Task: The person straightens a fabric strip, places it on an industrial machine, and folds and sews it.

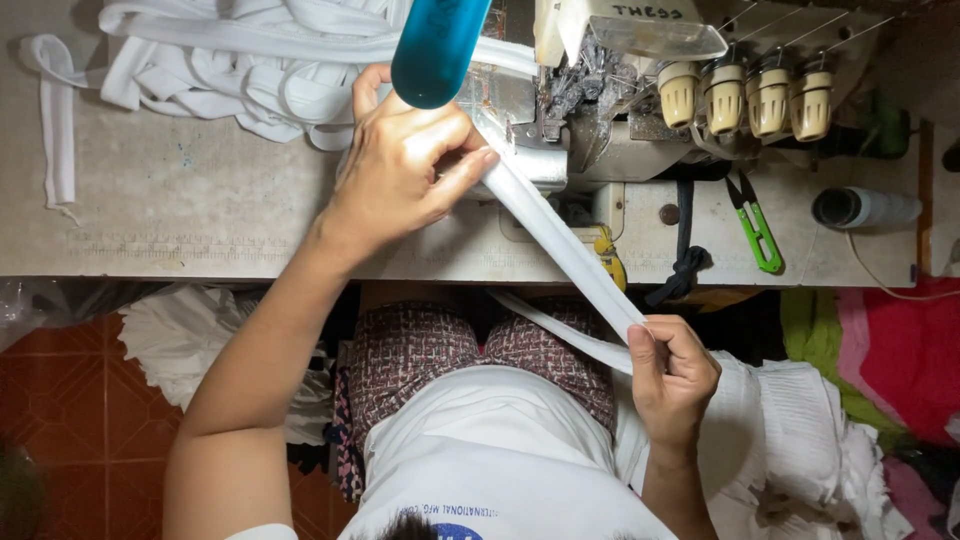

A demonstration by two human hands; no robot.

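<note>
The left hand (400, 165) pinches the folded white fabric strip (570, 250) just before the grey overlock sewing machine (620, 110) on the bench (200, 200). The right hand (670, 375) grips its lower end taut over the lap. Feeding looks underway; the strip is narrow, flat, creased lengthwise, needing steady tension.

Strip pile (250, 60) beyond top edge
</note>
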